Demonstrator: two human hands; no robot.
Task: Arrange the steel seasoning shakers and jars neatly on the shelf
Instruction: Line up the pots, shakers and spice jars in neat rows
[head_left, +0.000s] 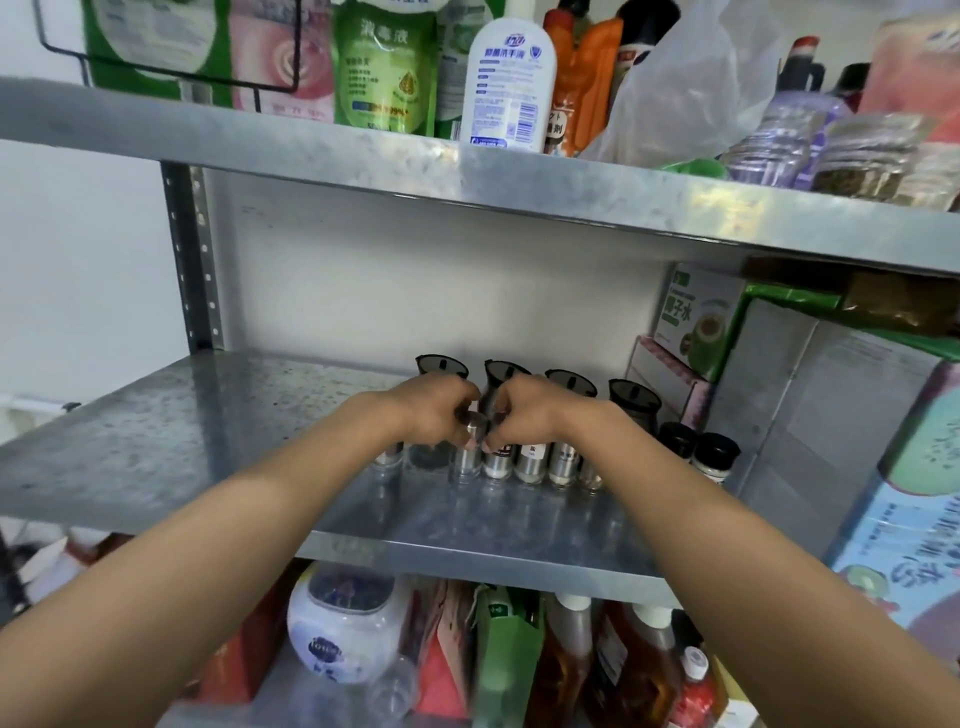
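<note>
On the middle metal shelf (208, 441) a row of several steel seasoning shakers (530, 460) stands in front of taller jars with dark pour lids (571, 382). My left hand (434, 410) and my right hand (519, 418) meet over the row, both closed around the top of one steel shaker (470, 452). Its cap is hidden by my fingers. Two small jars with black caps (717, 454) stand at the row's right end.
Cartons and boxes (810, 415) fill the shelf's right side. The upper shelf (363, 150) holds refill pouches and a white bottle (506, 83). Below are a round jar (343, 623) and sauce bottles. The shelf's left half is bare metal.
</note>
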